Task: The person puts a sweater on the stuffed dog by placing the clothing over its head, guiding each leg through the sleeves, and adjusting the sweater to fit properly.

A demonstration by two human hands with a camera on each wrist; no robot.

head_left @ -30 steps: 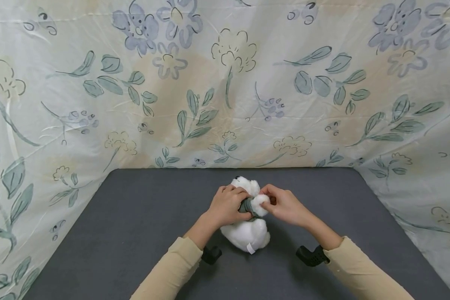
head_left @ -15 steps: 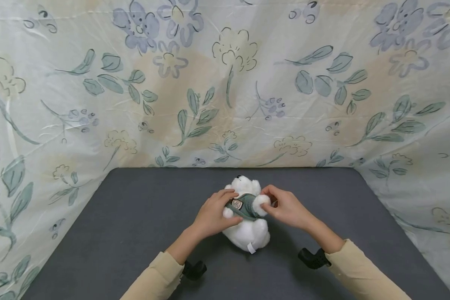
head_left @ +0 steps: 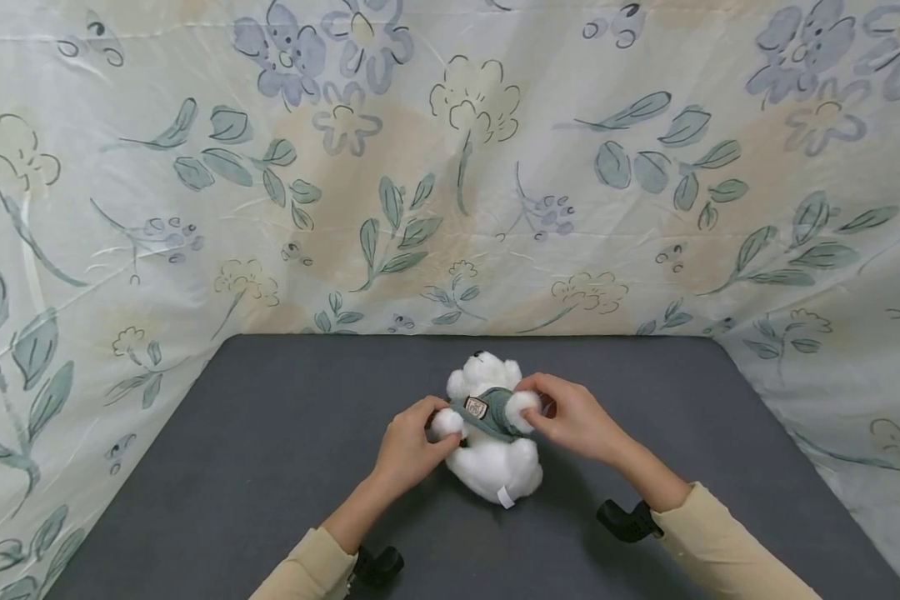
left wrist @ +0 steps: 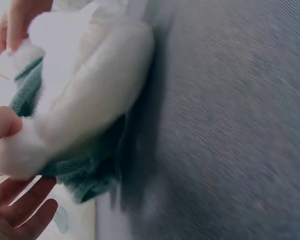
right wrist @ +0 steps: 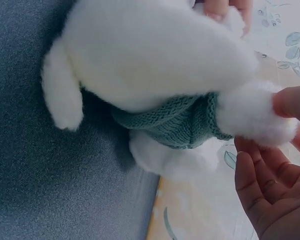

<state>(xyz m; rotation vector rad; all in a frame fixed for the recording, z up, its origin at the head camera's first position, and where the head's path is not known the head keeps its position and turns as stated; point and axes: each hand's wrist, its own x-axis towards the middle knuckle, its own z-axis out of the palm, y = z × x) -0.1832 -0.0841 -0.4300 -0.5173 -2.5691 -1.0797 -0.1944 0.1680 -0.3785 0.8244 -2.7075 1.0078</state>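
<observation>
A white plush bear (head_left: 487,467) in a green knit sweater (head_left: 498,408) lies on its back on the dark table, head toward the far edge. A small square patch (head_left: 476,407) shows on the sweater's front, and a white tag (head_left: 505,497) sticks out at its bottom end. My left hand (head_left: 414,443) pinches the paw (head_left: 447,423) on the left between thumb and fingers. On the other side my right hand (head_left: 573,417) pinches the other paw (head_left: 523,412). In the right wrist view, thumb and fingertips grip that white paw (right wrist: 255,112) just past the sweater's knitted cuff (right wrist: 212,115).
The dark grey table (head_left: 292,433) spreads around the bear. A floral cloth (head_left: 390,167) hangs behind the far edge and along both sides. Each wrist wears a black camera mount, such as the one (head_left: 626,521) under the right wrist.
My left hand has drawn back from across the bear's chest to the left and now holds the paw there; the sweater's patch came into view. The right hand stays on its paw.
</observation>
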